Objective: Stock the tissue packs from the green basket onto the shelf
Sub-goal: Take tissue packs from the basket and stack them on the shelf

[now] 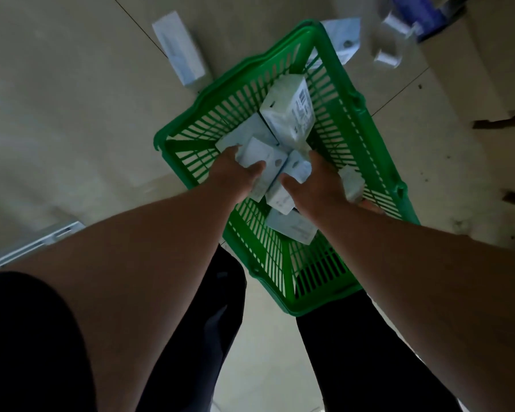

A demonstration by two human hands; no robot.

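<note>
A green slatted basket (pixel 369 135) stands on the tiled floor right in front of my legs, with several white tissue packs inside. My left hand (pixel 235 176) is shut on one white tissue pack (pixel 263 157) in the middle of the basket. Beside it, my right hand (pixel 315 185) grips a second tissue pack (pixel 295 171). A larger pack with a barcode (pixel 289 108) lies further back in the basket. Another pack (pixel 292 226) rests under my right wrist, and a small one (pixel 351 182) sits by the right wall.
A long white box (pixel 179 49) lies on the floor beyond the basket's left side. A pale blue packet (pixel 344 37) sits behind the far rim. Rolls of clear tape (pixel 390 46) and cardboard boxes (pixel 458 55) are at the upper right. A metal rail (pixel 33 245) runs at left.
</note>
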